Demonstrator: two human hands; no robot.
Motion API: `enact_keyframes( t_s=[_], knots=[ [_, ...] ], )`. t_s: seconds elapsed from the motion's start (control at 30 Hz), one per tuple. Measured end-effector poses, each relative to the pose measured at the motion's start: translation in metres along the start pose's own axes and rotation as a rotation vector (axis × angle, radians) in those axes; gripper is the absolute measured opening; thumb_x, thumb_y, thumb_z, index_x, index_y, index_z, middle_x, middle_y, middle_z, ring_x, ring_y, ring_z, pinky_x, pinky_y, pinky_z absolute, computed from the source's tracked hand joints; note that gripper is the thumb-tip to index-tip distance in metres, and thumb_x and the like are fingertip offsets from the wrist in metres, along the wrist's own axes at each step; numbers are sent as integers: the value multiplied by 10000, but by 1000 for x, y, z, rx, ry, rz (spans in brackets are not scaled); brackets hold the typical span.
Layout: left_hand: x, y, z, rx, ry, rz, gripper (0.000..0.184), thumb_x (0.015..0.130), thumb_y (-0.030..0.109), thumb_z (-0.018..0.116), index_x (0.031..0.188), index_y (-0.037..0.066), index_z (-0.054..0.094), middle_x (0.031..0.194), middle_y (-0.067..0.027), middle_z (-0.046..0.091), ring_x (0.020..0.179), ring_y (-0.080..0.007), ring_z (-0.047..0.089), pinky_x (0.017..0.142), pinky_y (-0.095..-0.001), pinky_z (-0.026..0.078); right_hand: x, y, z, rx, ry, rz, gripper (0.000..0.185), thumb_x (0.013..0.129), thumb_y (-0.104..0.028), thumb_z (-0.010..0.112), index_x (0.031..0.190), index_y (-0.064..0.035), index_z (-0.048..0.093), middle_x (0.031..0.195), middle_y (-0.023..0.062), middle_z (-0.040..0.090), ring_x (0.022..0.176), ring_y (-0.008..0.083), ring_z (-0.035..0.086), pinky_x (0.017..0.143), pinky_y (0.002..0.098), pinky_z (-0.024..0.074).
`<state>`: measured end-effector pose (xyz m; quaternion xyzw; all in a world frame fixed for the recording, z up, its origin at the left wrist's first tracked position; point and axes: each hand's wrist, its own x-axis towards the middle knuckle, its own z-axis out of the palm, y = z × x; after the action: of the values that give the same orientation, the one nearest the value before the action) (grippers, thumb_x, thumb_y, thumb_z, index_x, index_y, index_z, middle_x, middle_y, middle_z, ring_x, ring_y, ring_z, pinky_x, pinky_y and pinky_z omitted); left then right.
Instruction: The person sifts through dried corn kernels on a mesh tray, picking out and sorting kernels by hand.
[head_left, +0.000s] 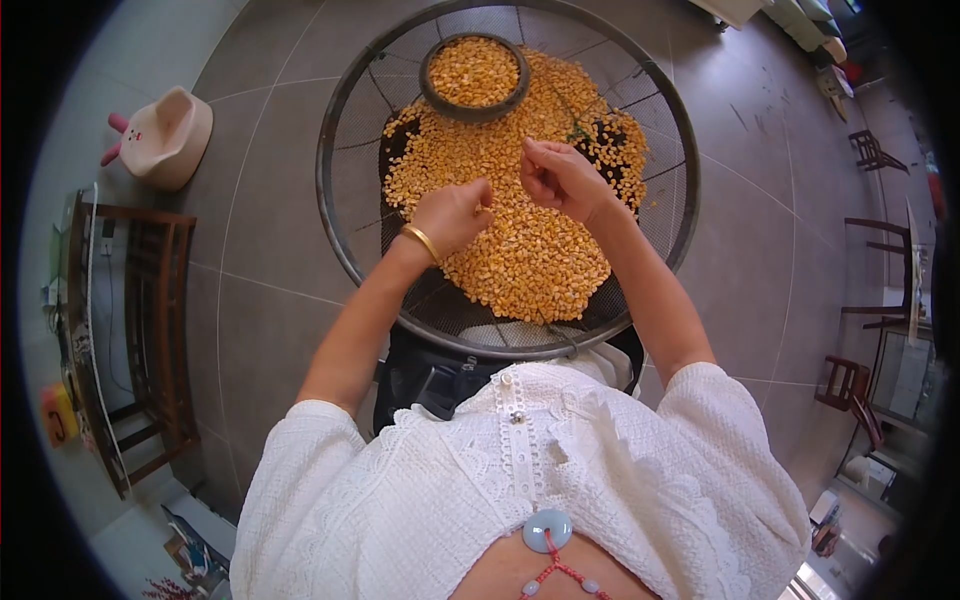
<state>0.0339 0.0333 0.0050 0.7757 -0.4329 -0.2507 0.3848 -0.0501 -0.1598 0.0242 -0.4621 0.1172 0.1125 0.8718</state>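
Loose yellow corn kernels [530,265] lie spread over a round mesh sieve [328,190] with a dark rim. At its far side a dark round bowl [478,113] stands on the mesh, heaped with more kernels. Above the left part of the corn is my left hand [452,217], its fingers curled in, a gold bangle at the wrist. My right hand [565,180] hangs over the middle of the corn with thumb and forefinger pinched together. Whatever either hand may hold is hidden or too small to name.
The sieve rests close in front of my lap, above a grey tiled floor [270,230]. To the left are a pink and white child's seat [170,140] and a dark wooden chair [150,320]. Wooden stools [875,152] stand along the right side.
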Motion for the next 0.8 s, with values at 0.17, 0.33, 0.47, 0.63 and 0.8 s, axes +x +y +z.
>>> enact_keyframes(
  t_s=[0.17,0.33,0.47,0.63,0.8],
  knots=[
    [-1,8,19,578,-160,-33,208,815,280,610,914,100,576,800,-110,652,785,-287,639,675,-419,486,6,9,-1,-61,83,17,277,948,-255,507,757,-58,545,542,12,486,412,61,346,358,215,243],
    [1,-3,11,495,-92,28,186,845,245,568,882,63,555,743,-87,640,689,-270,634,655,-391,491,6,9,-2,-337,91,65,204,917,-222,548,850,-33,590,585,15,516,445,51,387,386,212,288],
    [6,2,-30,-403,154,-185,110,871,139,493,860,43,545,692,-76,587,568,-165,556,506,-314,449,12,37,8,-970,71,-186,185,852,-209,610,913,-34,621,644,40,604,542,180,565,500,339,456],
    [2,6,-37,-1116,149,-384,111,889,133,492,830,49,536,669,-28,524,507,-75,470,426,-205,361,9,59,26,-1603,29,-113,199,787,-192,585,918,-43,596,795,225,614,784,347,623,659,431,489],
    [6,6,-31,-711,43,-444,112,883,131,505,875,41,571,708,-12,541,569,-93,508,500,-235,420,8,31,11,-1056,21,-165,158,861,-205,549,927,-63,561,701,99,606,579,199,572,521,325,447]
  ],
)
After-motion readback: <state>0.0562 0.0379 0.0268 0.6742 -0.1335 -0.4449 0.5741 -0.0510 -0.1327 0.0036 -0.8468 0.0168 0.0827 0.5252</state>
